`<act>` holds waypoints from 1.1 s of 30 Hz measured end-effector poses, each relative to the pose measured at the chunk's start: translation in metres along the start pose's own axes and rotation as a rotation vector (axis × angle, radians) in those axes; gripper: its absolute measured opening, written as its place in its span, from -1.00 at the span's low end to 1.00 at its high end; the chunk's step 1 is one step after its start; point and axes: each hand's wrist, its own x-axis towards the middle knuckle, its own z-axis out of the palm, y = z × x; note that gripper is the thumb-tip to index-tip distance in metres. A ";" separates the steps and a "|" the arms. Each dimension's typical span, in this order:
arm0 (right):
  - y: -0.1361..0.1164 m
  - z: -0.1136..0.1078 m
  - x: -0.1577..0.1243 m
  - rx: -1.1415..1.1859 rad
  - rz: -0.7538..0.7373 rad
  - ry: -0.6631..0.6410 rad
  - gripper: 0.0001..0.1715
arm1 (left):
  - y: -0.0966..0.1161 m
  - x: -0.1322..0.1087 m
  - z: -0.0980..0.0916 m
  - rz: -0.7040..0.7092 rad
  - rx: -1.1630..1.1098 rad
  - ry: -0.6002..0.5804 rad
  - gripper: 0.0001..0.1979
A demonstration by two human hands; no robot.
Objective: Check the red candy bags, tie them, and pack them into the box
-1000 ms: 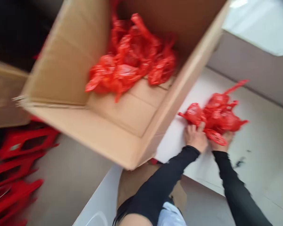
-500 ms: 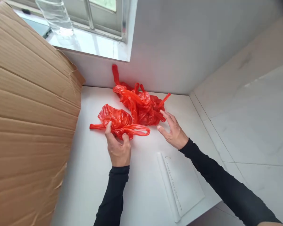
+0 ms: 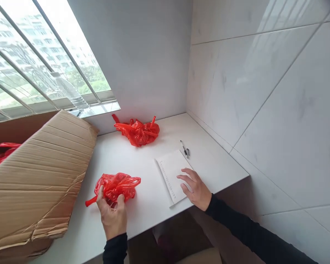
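Note:
A crumpled red plastic bag (image 3: pixel 121 185) is in my left hand (image 3: pixel 112 214), thumb and fingers around its near side. One twisted handle sticks out to the left, and a looped handle points right. My right hand (image 3: pixel 195 189) hovers at the right edge of a notebook (image 3: pixel 170 176), fingers spread and holding nothing. The notebook lies open, with a row of binding holes along the page. Farther back, a heap of red plastic bags (image 3: pixel 140 134) rests against the wall, apart from both hands.
A large cardboard box (image 3: pixel 44 176) with more red bags (image 3: pixel 5 154) inside stands at the left. A pen (image 3: pixel 184 149) lies beside its cap behind the notebook. A clear plastic bottle (image 3: pixel 71 93) stands on the windowsill. Tiled wall (image 3: pixel 277 110) bounds the right side.
My left hand and its red bag are now nearer the table's front edge, apart from the heap. My right hand has left the heap for the notebook. The view has tilted up, revealing the pen.

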 end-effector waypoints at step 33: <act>-0.072 0.008 0.058 0.393 -0.044 -0.247 -0.70 | -0.031 0.001 -0.041 -0.102 0.081 -0.002 -0.32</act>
